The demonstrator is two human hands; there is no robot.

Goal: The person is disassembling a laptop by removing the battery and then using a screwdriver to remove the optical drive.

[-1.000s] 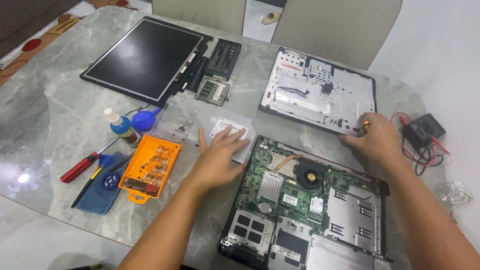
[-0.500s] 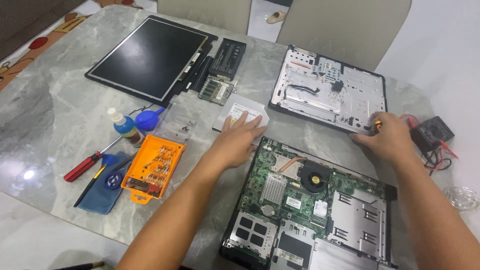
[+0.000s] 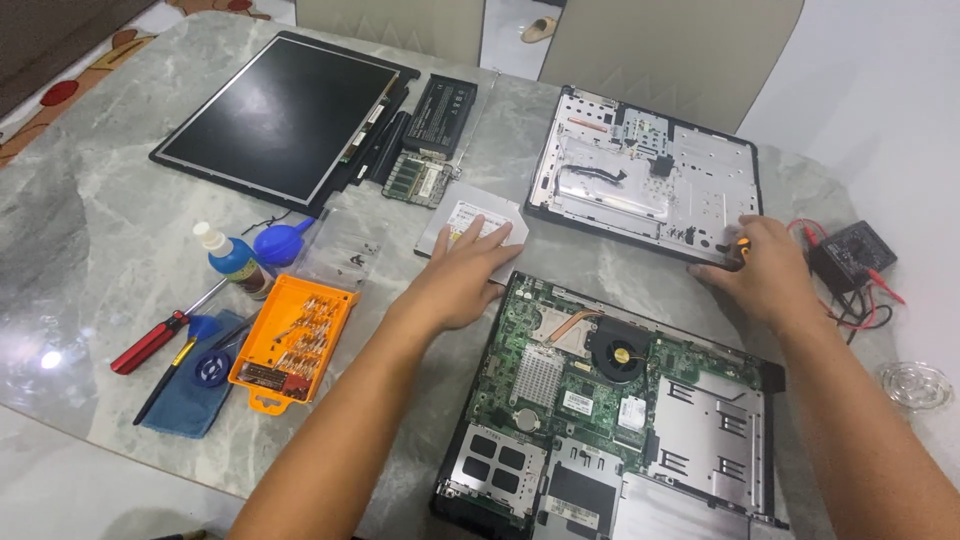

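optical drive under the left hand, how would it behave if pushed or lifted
The optical drive is a flat metal slab lying on polished table, so it would probably slide, not tip or roll. It looks rigid and likely light. The left hand rests flat on it, which should steady it.

Left hand (image 3: 462, 280) flat on silver drive (image 3: 470, 228); right hand (image 3: 765, 275) grips orange-tipped tool (image 3: 742, 245) beside opened laptop base (image 3: 610, 410)

Counted on the grey marble bench (image 3: 90, 230)

One opened laptop base with green circuit board (image 3: 610, 400), one black flat screen panel (image 3: 285, 115), one silver optical drive (image 3: 470, 225), one orange plastic bit case (image 3: 292, 342), one red-handled screwdriver (image 3: 150, 342), two bare hands.
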